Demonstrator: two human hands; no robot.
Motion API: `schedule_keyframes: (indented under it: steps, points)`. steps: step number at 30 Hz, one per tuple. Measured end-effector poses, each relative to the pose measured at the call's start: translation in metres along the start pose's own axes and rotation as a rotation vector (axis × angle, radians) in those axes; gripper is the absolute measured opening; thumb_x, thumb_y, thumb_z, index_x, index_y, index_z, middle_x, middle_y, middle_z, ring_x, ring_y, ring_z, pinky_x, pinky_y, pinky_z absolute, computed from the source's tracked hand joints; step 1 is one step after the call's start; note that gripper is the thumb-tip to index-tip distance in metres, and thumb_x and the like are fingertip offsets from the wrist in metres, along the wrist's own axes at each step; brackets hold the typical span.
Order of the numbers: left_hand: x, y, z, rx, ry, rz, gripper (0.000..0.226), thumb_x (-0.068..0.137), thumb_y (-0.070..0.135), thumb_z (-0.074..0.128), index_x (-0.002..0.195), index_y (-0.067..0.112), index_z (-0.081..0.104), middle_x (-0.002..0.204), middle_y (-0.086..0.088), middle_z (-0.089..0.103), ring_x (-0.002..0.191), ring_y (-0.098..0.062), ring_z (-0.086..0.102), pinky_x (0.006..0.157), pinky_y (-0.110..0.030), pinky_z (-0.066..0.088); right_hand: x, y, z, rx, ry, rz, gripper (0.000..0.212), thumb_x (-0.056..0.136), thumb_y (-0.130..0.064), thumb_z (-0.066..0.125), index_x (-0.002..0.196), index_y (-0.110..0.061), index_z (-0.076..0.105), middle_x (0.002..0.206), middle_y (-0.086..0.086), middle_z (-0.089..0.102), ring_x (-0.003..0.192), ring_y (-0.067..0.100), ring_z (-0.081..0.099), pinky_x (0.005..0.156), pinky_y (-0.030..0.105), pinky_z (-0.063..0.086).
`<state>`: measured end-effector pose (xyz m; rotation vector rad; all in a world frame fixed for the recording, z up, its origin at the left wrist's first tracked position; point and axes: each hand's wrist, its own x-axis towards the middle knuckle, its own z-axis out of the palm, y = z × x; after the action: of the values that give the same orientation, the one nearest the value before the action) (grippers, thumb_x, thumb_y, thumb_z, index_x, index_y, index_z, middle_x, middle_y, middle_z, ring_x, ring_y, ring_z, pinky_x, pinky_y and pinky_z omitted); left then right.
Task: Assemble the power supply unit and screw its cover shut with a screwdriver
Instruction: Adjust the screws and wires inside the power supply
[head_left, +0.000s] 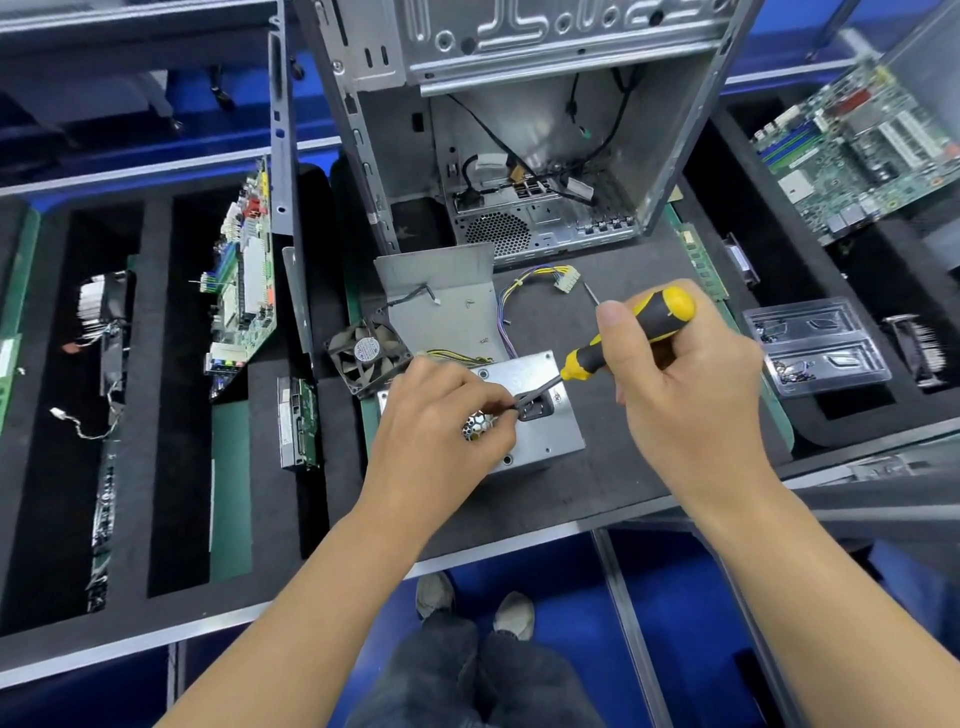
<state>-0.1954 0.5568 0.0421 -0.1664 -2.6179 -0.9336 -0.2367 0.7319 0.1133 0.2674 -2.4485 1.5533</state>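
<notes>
Now the person is steadying a screwdriver tip at the power supply unit, and a slip looks like the main risk.

Right hand (685, 379) is gripping the yellow-and-black screwdriver (631, 332), fingers curled round its handle; left hand (441, 415) is pinching the shaft low, beside the power socket (537, 410). The power supply unit (524, 415) is sitting on the dark foam mat (597, 467), its cover (441, 296) lying apart behind it, near loose screws (483, 340). If the tilted tip is skating off, it could be jabbing the fingers or scattering a screw.

A dark mat (613, 467) at frame centre carries the PSU (540, 441), fan (366, 353), cover (447, 301) and case (519, 130).
</notes>
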Motion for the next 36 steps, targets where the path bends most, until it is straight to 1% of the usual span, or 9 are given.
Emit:
schedule_keyframes:
  steps: [6,9,13,16,21,26,31,34,36]
  points:
    - [0.0,-0.001,0.001,-0.011,0.0,-0.003,0.006,0.078,0.01,0.08,0.083,0.011,0.077,0.076,0.0,0.065,0.08,-0.022,0.046,0.074,-0.043,0.045,0.007,-0.02,-0.004,-0.127,-0.097,-0.152,0.025,0.09,-0.028,0.071,0.077,-0.011,0.057,0.067,-0.001,0.064,0.063,0.013,0.058,0.059,0.014,0.041]
    - [0.0,0.0,0.001,-0.024,-0.011,-0.016,0.006,0.078,0.009,0.081,0.081,0.012,0.077,0.074,0.0,0.064,0.08,-0.023,0.047,0.074,-0.045,0.045,0.017,-0.04,-0.009,-0.211,-0.274,-0.154,0.028,0.086,-0.03,0.076,0.103,-0.02,0.056,0.072,-0.005,0.06,0.067,0.015,0.058,0.065,0.018,0.046]
    - [0.001,0.001,-0.001,-0.054,-0.02,-0.038,0.006,0.079,0.008,0.079,0.077,0.013,0.075,0.072,0.002,0.064,0.078,-0.021,0.044,0.075,-0.042,0.043,0.028,-0.066,-0.011,-0.528,-0.586,-0.235,0.029,0.09,-0.042,0.056,0.108,-0.021,0.052,0.095,-0.005,0.051,0.081,0.024,0.055,0.08,0.043,0.049]
    - [0.003,0.0,-0.002,-0.034,-0.066,-0.028,0.009,0.083,0.011,0.077,0.075,0.013,0.074,0.069,0.003,0.062,0.073,-0.023,0.048,0.076,-0.043,0.041,0.039,-0.081,-0.008,-0.685,-0.752,-0.3,0.018,0.094,-0.022,0.053,0.111,-0.019,0.049,0.109,0.0,0.043,0.091,0.023,0.055,0.082,0.039,0.046]
    - [0.002,0.0,-0.002,-0.015,-0.064,-0.034,0.002,0.081,0.011,0.077,0.081,0.013,0.078,0.076,0.002,0.066,0.08,-0.03,0.057,0.081,-0.045,0.043,0.048,-0.097,0.002,-1.086,-0.652,-0.383,0.025,0.101,-0.046,0.043,0.091,-0.023,0.046,0.075,0.001,0.034,0.066,0.026,0.04,0.057,0.033,0.033]
    - [0.002,-0.001,0.0,-0.009,-0.009,-0.008,0.008,0.076,0.011,0.08,0.084,0.01,0.079,0.077,0.0,0.068,0.081,-0.031,0.058,0.078,-0.047,0.047,0.056,-0.095,-0.002,-0.803,-0.904,-0.345,0.014,0.095,-0.016,0.052,0.097,-0.027,0.044,0.105,-0.002,0.04,0.088,0.019,0.052,0.077,0.037,0.045]
    - [-0.002,-0.002,0.002,0.012,0.008,0.004,0.025,0.07,0.025,0.087,0.087,0.009,0.078,0.078,0.0,0.066,0.082,-0.031,0.056,0.076,-0.048,0.048,0.058,-0.096,0.003,-1.109,-0.785,-0.363,0.035,0.098,-0.053,0.044,0.095,-0.019,0.04,0.096,0.0,0.043,0.085,0.028,0.047,0.073,0.036,0.041]
    - [-0.002,-0.003,0.002,0.014,0.005,0.009,0.031,0.069,0.032,0.087,0.087,0.009,0.077,0.078,-0.001,0.067,0.081,-0.03,0.057,0.077,-0.048,0.049,0.058,-0.095,0.001,-1.024,-0.939,-0.415,0.017,0.099,-0.03,0.05,0.11,-0.017,0.05,0.114,0.001,0.041,0.095,0.022,0.046,0.085,0.041,0.048]
    - [-0.002,-0.004,0.002,0.008,-0.007,-0.005,0.031,0.069,0.032,0.089,0.087,0.01,0.076,0.078,0.0,0.066,0.081,-0.029,0.056,0.078,-0.047,0.047,0.057,-0.097,0.001,-1.087,-0.918,-0.424,0.014,0.1,-0.032,0.049,0.104,-0.019,0.051,0.103,0.002,0.046,0.088,0.023,0.047,0.074,0.041,0.049]
